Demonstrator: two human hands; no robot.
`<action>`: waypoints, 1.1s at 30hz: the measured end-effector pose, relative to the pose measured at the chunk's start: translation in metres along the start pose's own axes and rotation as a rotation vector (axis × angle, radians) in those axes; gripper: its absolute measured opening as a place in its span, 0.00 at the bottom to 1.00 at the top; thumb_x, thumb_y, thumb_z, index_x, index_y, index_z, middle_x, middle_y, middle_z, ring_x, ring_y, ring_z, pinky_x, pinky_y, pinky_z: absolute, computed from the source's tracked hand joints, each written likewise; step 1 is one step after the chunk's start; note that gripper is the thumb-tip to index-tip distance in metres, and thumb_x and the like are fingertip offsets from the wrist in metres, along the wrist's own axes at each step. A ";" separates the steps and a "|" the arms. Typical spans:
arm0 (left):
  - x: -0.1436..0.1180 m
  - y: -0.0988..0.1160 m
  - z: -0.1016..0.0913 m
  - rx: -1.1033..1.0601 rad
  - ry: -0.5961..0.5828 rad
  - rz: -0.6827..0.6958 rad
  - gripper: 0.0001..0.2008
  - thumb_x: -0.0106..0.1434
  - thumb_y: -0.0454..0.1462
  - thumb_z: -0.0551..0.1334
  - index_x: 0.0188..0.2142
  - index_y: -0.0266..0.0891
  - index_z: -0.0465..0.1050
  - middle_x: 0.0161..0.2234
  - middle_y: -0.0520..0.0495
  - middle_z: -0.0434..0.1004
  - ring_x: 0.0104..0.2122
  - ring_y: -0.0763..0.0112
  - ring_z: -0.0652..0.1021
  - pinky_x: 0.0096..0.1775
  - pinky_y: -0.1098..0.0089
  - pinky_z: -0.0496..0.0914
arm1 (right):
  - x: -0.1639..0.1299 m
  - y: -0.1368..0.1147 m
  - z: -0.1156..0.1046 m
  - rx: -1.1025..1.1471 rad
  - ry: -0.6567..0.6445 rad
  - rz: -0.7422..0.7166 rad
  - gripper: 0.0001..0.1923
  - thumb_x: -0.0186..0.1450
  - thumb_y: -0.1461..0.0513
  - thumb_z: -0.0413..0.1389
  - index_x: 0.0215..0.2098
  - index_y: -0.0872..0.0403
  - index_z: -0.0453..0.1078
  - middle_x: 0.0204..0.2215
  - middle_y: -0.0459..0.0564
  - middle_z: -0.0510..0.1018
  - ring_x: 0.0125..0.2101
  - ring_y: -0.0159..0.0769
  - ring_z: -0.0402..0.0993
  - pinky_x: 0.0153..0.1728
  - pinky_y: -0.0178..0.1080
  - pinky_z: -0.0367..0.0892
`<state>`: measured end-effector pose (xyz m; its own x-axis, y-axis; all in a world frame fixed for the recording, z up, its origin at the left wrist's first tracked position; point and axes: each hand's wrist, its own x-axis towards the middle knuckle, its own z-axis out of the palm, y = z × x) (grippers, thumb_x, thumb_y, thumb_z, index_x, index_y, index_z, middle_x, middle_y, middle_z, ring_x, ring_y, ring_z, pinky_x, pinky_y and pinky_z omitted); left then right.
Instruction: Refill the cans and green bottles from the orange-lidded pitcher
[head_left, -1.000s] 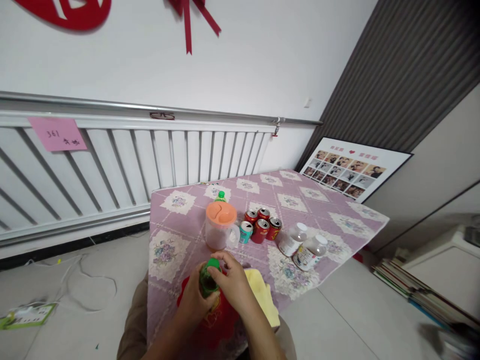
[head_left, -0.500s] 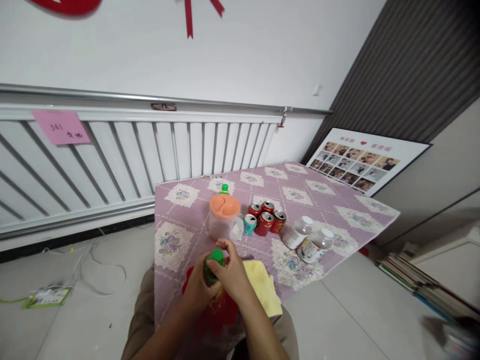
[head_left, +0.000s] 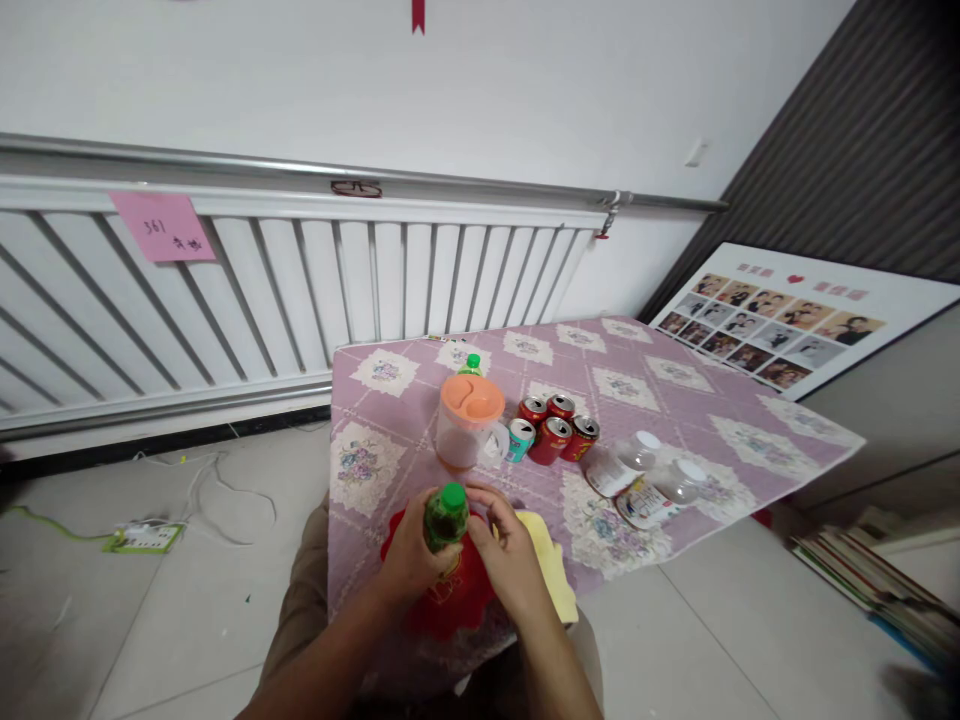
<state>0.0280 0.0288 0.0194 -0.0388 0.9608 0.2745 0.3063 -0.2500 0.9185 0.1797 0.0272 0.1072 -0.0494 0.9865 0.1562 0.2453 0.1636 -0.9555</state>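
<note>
Your left hand (head_left: 411, 553) wraps its fingers around the body of a small dark-green plastic bottle with a bright green screw cap (head_left: 445, 515), holding it upright just above the near edge of the table, over a shiny red plastic bag (head_left: 450, 600) that lies there. Your right hand (head_left: 511, 556) sits close against the bottle's right side with its fingers curled loosely toward the neck and cap; you cannot tell from this angle whether those fingertips actually grip the cap or only rest beside it. Just to the right of that hand, a folded pale-yellow cloth (head_left: 553, 575) lies on the table, partly under your wrist. Farther back stands a clear plastic jug with an orange lid (head_left: 470, 420), and right behind it a second green bottle cap (head_left: 472, 362) pokes up. Beside the jug on its right sits a tight cluster of drink cans: one teal can (head_left: 519, 439) touching the jug's handle side and three red cans (head_left: 559, 432) packed together. Farther right, two clear plastic bottles with white caps (head_left: 645, 480) lie on their sides, near each other. All of it rests on a purple floral-patterned tablecloth (head_left: 675, 400) covering the table, which stands against a white slatted radiator cover (head_left: 300, 290) bearing a pink paper note (head_left: 163, 226).
</note>
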 end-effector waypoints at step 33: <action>0.002 0.008 -0.004 -0.044 -0.031 0.002 0.35 0.51 0.31 0.67 0.59 0.42 0.63 0.55 0.41 0.74 0.55 0.57 0.76 0.58 0.53 0.70 | 0.011 0.003 0.017 0.100 0.002 0.061 0.18 0.64 0.50 0.58 0.46 0.51 0.73 0.49 0.55 0.81 0.48 0.46 0.78 0.52 0.50 0.72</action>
<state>0.0266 0.0276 0.0288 -0.0088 0.9634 0.2680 0.2642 -0.2563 0.9298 0.1639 0.0380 0.1021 -0.0358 0.9946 0.0977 0.1503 0.1020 -0.9834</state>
